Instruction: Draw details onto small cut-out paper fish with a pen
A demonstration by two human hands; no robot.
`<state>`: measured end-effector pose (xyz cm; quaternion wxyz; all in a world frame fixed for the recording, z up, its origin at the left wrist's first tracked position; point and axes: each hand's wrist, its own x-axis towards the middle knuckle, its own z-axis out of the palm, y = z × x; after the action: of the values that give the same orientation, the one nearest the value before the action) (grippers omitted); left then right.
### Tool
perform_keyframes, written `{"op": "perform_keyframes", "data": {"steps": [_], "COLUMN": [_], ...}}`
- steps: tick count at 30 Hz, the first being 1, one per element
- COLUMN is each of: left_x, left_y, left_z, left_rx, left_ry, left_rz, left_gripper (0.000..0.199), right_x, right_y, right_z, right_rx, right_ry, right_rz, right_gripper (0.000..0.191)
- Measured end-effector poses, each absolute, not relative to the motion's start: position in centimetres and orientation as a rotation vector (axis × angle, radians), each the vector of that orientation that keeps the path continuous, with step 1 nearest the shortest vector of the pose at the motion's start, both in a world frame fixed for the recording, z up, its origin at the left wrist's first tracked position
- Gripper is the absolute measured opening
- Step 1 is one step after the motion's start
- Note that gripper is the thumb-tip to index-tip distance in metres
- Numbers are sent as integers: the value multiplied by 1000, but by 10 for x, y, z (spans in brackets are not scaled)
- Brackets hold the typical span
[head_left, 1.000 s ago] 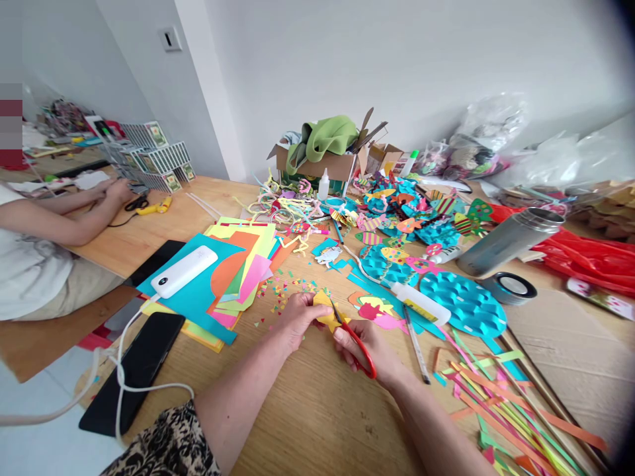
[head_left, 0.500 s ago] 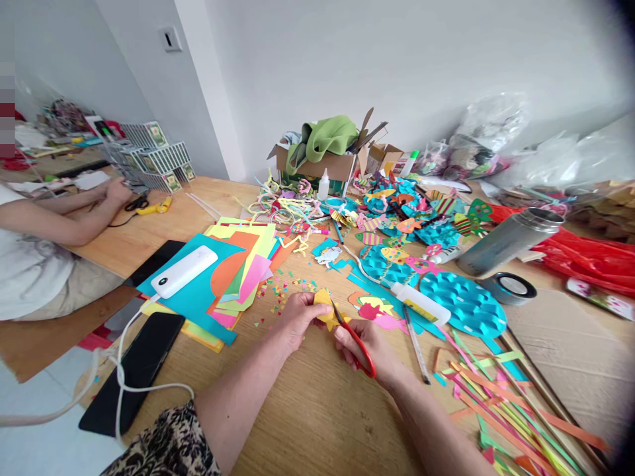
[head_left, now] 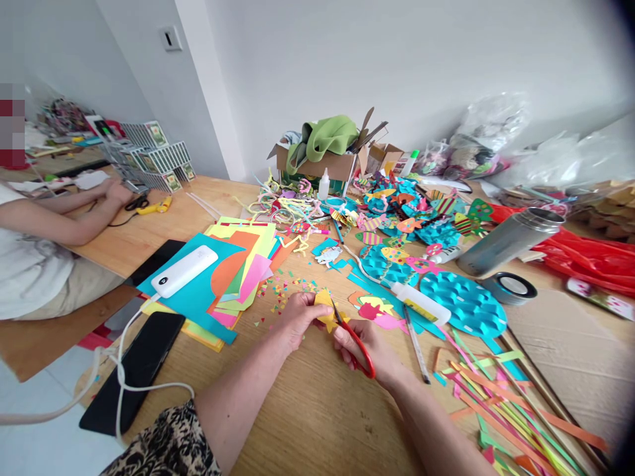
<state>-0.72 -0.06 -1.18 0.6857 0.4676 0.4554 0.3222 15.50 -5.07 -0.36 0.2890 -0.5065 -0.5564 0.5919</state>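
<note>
Between thumb and fingers, my left hand (head_left: 299,320) pinches a small yellow paper piece (head_left: 325,303) with jagged edges. Red-handled scissors (head_left: 361,346) are gripped in my right hand (head_left: 370,349), their blades against the right side of the yellow paper. Just right of the paper lie cut fish shapes, among them a pink one (head_left: 390,322) and a dark pink one (head_left: 369,311). Tiny coloured paper scraps (head_left: 280,291) are scattered beyond my left hand.
Coloured sheets (head_left: 233,264) with a white power bank (head_left: 184,272) lie left, near a black phone (head_left: 131,373). At right are a glue bottle (head_left: 421,304), a pen (head_left: 417,345), a steel flask (head_left: 508,241) and paper strips (head_left: 506,396). Another person's arm (head_left: 64,215) rests far left.
The yellow paper has shifted very slightly at the scissor blades. Both my hands stay in nearly the same place.
</note>
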Motion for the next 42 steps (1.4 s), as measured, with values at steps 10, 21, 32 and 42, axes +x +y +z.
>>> {"op": "perform_keyframes", "data": {"steps": [10, 21, 32, 42], "left_x": [-8, -6, -3, -3], "left_y": [0, 0, -3, -4], "left_z": [-13, -11, -3, 1], "left_rx": [1059, 994, 871, 852], "left_ry": [1047, 1013, 954, 956], "left_rz": [664, 724, 870, 862], "left_gripper": [32, 27, 23, 25], "right_x": [153, 152, 152, 152], "right_y": [-51, -51, -52, -52], "right_z": [-3, -2, 2, 1], "right_rx": [-1393, -1422, -1402, -1394], "right_ry": [-1498, -1460, -1469, -1463], "right_rz": [1532, 1511, 1533, 1543], "right_gripper": [56, 57, 57, 58]}}
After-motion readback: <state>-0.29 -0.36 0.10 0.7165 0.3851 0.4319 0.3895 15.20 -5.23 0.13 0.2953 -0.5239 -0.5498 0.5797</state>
